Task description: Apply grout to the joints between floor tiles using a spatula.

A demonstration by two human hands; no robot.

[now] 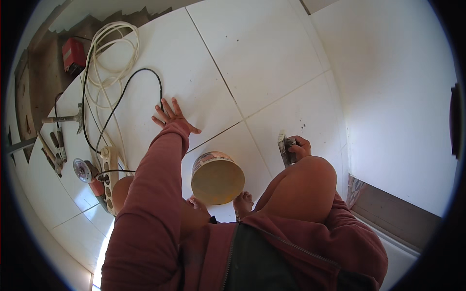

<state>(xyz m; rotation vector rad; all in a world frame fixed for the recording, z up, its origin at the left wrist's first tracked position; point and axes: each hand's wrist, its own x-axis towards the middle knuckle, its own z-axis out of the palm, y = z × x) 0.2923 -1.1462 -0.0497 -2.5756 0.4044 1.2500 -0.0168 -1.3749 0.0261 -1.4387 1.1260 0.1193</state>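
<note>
A small, dark, blocky hand tool with a pale, crusted edge (pixel 282 149) is in the right hand (pixel 301 146), whose fingers are curled around it; it stands just beyond the bent right knee (pixel 310 182), toward the right edge of the white tiled floor (pixel 262 53). A round, open bucket with a mottled outer wall (pixel 213 156) sits tilted in view between the knees, near the bare feet (pixel 244 203). The left hand (pixel 172 116) is spread, palm down and fingers fanned, over the tiles beyond the bucket; whether it bears weight I cannot tell. A thin black cable (pixel 151 70) loops up to its fingers. Toward the floor's left edge lie a red-bodied angle grinder with a metal disc (pixel 85 170), just beside a long cream bar with round holes (pixel 108 169), black-handled pliers (pixel 60 145) and a hammer-like tool (pixel 80 119). Near the floor's upper left edge rests a coiled cream hose (pixel 138 48); a red box (pixel 73 54) sits beyond, on brown steps (pixel 46 72).
</note>
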